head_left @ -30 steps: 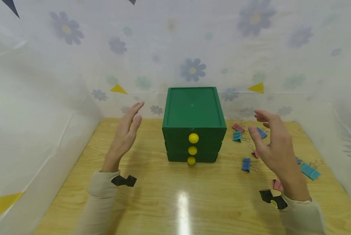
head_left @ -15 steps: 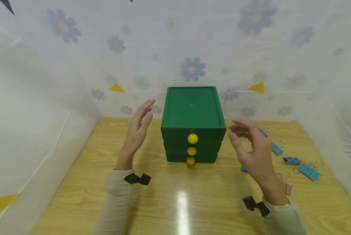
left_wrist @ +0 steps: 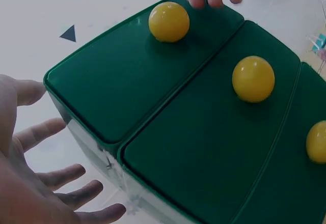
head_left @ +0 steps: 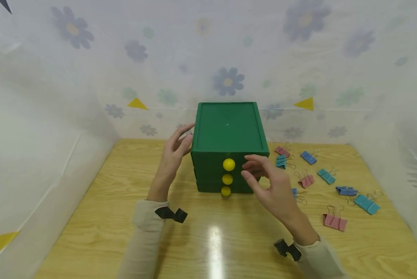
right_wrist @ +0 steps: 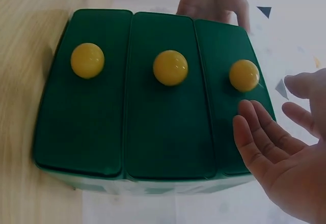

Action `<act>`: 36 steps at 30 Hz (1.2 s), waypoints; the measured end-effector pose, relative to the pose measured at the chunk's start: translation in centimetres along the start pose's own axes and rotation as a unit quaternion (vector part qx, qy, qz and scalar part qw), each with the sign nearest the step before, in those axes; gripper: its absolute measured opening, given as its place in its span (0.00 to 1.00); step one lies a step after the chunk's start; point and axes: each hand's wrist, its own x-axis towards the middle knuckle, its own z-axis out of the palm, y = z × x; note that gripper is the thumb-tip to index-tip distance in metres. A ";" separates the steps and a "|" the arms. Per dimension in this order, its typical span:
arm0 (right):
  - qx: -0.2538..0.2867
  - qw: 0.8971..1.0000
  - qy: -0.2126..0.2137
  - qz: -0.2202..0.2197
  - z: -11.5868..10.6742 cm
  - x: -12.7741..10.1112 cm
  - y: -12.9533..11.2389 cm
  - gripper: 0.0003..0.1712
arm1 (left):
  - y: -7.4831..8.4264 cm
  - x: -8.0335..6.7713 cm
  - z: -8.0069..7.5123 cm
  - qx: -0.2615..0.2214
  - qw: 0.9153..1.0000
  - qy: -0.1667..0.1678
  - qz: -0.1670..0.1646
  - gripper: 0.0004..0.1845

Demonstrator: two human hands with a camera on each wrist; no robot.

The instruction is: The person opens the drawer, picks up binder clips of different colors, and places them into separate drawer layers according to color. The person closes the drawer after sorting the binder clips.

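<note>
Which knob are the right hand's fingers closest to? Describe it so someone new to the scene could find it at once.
Find the green drawer box at the middle of the wooden table. Three yellow ball knobs run down its front; it is the top knob, just left of the right hand. Unlike the two below, it sits directly under the lid's edge.

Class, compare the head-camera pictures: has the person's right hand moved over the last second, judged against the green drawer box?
Yes. The right hand has moved left, from above the binder clips to the front of the green drawer box, beside its top yellow knob.
</note>
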 end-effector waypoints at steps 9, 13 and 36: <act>0.012 0.999 -0.038 0.026 1.8 0.1 0.4 0.26 | -0.3 0.0 0.6 -0.031 0.999 -0.020 -0.028 0.24; 0.034 0.998 -0.047 0.039 2.6 0.2 0.5 0.26 | -0.4 -0.1 0.7 -0.037 0.999 -0.014 -0.034 0.24; 0.048 0.997 -0.035 0.038 3.2 -0.6 -0.2 0.21 | -0.7 -0.2 1.0 -0.049 0.997 0.007 -0.054 0.24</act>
